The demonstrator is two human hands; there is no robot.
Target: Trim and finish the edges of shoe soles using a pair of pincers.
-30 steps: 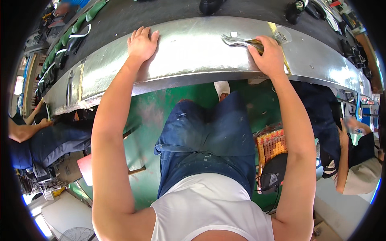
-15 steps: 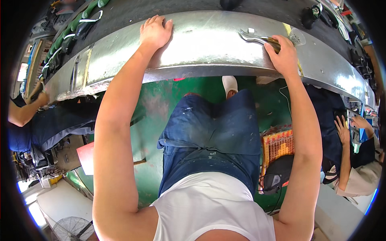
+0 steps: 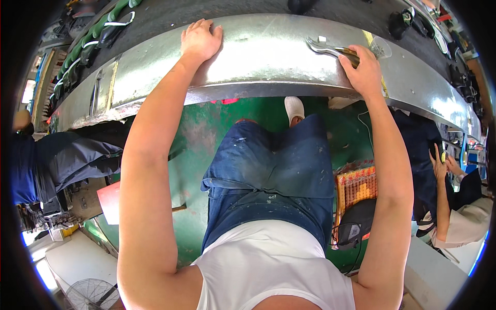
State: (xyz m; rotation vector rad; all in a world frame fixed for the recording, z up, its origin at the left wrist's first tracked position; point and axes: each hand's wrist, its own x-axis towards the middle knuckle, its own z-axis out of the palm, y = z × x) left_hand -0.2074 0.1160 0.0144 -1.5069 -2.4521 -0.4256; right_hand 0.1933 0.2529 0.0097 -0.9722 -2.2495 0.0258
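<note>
My left hand lies palm down on the metal bench ledge, fingers slightly apart and holding nothing. On the same ledge, farther right, my right hand curls over the handles of a pair of pincers. Their silver curved jaws point left, out past my thumb; most of the handles is hidden by the fingers. Just beyond the jaws sits a small white piece. A clear dish of small bits stands beside my right fingers.
Beyond the ledge runs a dark belt, with green-and-black shoes at left and black shoes at right. Co-workers stand on both sides: a person in dark blue at left, another's arm at right. A black bag is near my right arm.
My hands and the pincers stay put. Shoes on the belt have shifted slightly right. The left co-worker's arm has drawn back from the bench; the right co-worker's hands have moved a little.
</note>
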